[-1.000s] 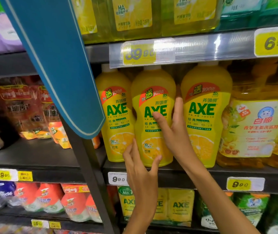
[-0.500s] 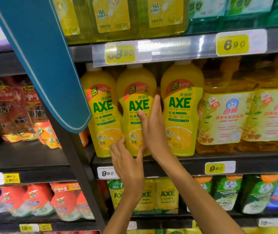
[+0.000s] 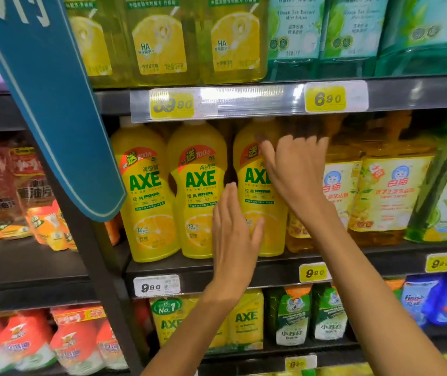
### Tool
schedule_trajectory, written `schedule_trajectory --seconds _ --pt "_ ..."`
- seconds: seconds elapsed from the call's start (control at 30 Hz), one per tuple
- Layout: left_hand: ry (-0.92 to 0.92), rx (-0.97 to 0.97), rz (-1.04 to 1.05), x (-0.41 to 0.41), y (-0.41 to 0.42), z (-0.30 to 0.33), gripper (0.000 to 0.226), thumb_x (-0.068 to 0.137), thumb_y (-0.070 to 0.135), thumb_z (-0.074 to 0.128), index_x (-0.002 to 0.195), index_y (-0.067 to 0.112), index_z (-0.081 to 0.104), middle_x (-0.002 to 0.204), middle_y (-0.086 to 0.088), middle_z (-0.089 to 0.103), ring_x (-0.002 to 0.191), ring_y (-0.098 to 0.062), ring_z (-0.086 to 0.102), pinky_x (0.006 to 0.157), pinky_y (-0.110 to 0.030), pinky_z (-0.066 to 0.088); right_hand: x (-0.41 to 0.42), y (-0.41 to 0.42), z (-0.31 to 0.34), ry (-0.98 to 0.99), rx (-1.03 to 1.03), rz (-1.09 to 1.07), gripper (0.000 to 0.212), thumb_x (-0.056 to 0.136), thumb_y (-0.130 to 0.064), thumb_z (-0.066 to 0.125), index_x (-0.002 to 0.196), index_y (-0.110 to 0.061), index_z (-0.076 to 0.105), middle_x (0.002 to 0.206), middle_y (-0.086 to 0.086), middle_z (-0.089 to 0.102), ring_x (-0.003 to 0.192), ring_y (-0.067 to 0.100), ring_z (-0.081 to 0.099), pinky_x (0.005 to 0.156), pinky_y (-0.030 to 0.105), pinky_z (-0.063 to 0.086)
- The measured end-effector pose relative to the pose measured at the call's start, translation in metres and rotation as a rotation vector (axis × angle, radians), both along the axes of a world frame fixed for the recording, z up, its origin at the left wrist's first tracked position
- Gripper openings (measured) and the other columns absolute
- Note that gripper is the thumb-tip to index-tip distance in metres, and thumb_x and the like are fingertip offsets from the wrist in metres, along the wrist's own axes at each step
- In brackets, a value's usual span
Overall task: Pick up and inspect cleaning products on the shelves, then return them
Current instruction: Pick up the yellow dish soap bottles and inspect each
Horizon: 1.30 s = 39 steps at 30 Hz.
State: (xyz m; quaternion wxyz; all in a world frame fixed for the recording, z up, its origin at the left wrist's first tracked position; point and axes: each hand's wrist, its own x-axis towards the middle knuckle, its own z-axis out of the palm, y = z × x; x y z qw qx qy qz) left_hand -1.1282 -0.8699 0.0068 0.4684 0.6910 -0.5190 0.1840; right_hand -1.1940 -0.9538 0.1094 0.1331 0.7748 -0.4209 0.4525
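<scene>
While standing on the middle shelf [image 3: 217,270], rightmost AXE bottle [image 3: 257,213] being grasped high by right hand [image 3: 295,172]; left hand [image 3: 234,234] spread loose near its base; probably pick-up step; next needing lifting clear of neighbours.

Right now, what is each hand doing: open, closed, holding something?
Left hand: open, flat, fingers up, holding nothing.
Right hand: curled over the third AXE bottle; a firm grip cannot be told.

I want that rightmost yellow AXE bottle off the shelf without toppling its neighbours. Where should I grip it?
Grip the rightmost yellow plastic AXE bottle at its narrowed waist, coming from the front. It stands upright, close between the middle AXE bottle and an amber jug, so draw it straight out.
</scene>
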Motion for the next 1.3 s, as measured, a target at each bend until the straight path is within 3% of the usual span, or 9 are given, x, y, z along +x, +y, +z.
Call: schedule_trajectory --seconds 0.1,0.23,0.47,0.7,0.77,0.9,1.0,1.13,1.3 --pt "-0.012 0.109 -0.02 -0.008 -0.013 0.0 0.084 0.092 0.032 0.055 0.149 0.009 -0.003 0.159 -0.007 0.003 0.146 -0.021 0.005 0.117 -0.026 0.005 0.005 -0.007 -0.002 -0.034 0.024 0.067 0.044 0.097 -0.042 0.044 0.082 -0.003 0.058 0.088 0.024 0.066 0.086 0.037 0.057 0.084 0.042 0.029" --pt "0.068 0.036 -0.041 -0.01 -0.012 -0.002 0.082 0.09 0.029 0.059 0.149 0.01 0.007 0.158 -0.004 0.014 0.144 -0.019 0.012 0.118 -0.032 0.015 -0.002 0.0 -0.01 -0.266 -0.108 0.232 0.043 0.09 -0.046 0.057 0.078 -0.005 0.051 0.074 0.011 0.045 0.076 0.024 0.036 0.073 0.035 0.026" --pt "0.095 -0.069 -0.084 -0.008 0.0 -0.01 0.075 0.091 0.029 0.058 0.148 0.024 0.01 0.156 0.008 0.018 0.141 -0.008 0.016 0.115 -0.023 0.017 0.0 0.015 -0.02 -0.459 0.27 0.606 0.038 0.089 -0.041 0.062 0.103 -0.016 0.036 0.1 0.003 0.04 0.086 0.014 0.044 0.066 0.018 0.037" --pt "0.314 -0.082 -0.178 -0.012 0.006 -0.005 0.057 0.1 0.029 0.04 0.142 0.045 0.005 0.141 0.025 0.021 0.121 0.029 0.008 0.096 0.007 0.01 0.001 0.022 -0.019 -0.481 0.234 0.545 0.045 0.093 -0.037 0.058 0.117 -0.002 0.044 0.102 0.011 0.046 0.085 0.019 0.05 0.068 0.03 0.044" --pt "0.374 -0.093 -0.218 -0.012 0.01 -0.002 0.055 0.099 0.03 0.041 0.14 0.047 0.009 0.147 0.022 0.023 0.126 0.024 0.013 0.097 0.006 0.013 0.0 0.024 -0.018 -0.51 0.226 0.55 0.045 0.092 -0.036 0.06 0.118 -0.002 0.045 0.104 0.012 0.048 0.087 0.019 0.051 0.071 0.033 0.046" --pt "0.482 -0.166 -0.273 -0.015 0.024 -0.005 0.056 0.092 0.032 0.055 0.13 0.057 0.023 0.144 0.022 0.036 0.134 -0.002 0.033 0.109 -0.028 0.034 -0.007 0.025 -0.015 -0.576 0.293 0.618 0.05 0.092 -0.035 0.061 0.127 -0.003 0.044 0.115 0.013 0.055 0.099 0.024 0.058 0.083 0.044 0.05" --pt "0.554 -0.219 -0.283 -0.016 0.037 -0.014 0.061 0.078 0.042 0.069 0.126 0.056 0.034 0.131 0.024 0.045 0.118 0.007 0.044 0.092 -0.009 0.039 -0.014 0.026 -0.012 -0.629 0.436 0.709 0.053 0.091 -0.034 0.062 0.131 -0.004 0.044 0.121 0.015 0.057 0.107 0.028 0.06 0.088 0.049 0.051" --pt "0.745 -0.182 -0.379 -0.008 0.046 -0.021 0.058 0.068 0.039 0.078 0.118 0.04 0.047 0.119 0.008 0.058 0.107 -0.003 0.058 0.089 -0.021 0.049 -0.026 0.032 -0.017 -0.708 0.615 0.821 0.048 0.09 -0.028 0.064 0.133 -0.014 0.048 0.122 0.009 0.061 0.105 0.02 0.064 0.088 0.042 0.056" --pt "0.961 0.079 -0.516 -0.026 0.063 -0.035 0.045 0.064 0.067 0.059 0.104 0.049 0.053 0.103 0.03 0.061 0.093 0.018 0.056 0.069 -0.002 0.046 -0.039 0.038 -0.033 -0.798 0.938 0.951 0.044 0.087 -0.033 0.066 0.129 -0.029 0.054 0.121 0.01 0.064 0.1 0.024 0.069 0.084 0.046 0.057"
